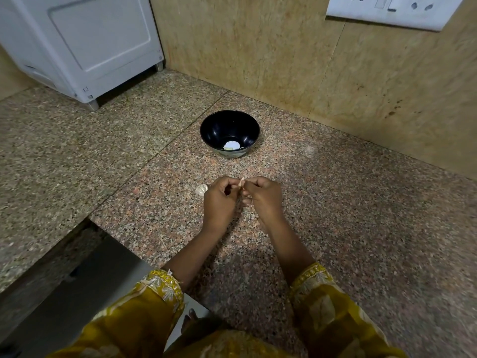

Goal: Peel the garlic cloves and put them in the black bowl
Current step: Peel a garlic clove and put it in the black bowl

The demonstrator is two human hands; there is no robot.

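From the head camera we are watching the left hand (219, 202) and right hand (264, 197) pinching one garlic clove (241, 182) between curled fingertips, above the granite counter (348, 208). The black bowl (218, 125) is sitting at twelve o'clock, holding a pale piece (231, 145). More garlic (201, 189) is lying at nine o'clock, beside the left hand.

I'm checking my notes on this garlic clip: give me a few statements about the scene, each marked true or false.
1. The black bowl stands on the counter beyond the hands. True.
2. The bowl is empty. False: a whitish piece lies at its bottom.
3. The left hand and right hand both pinch one garlic clove. True.
4. A knife lies beside the left hand. False: a pale garlic piece lies there.
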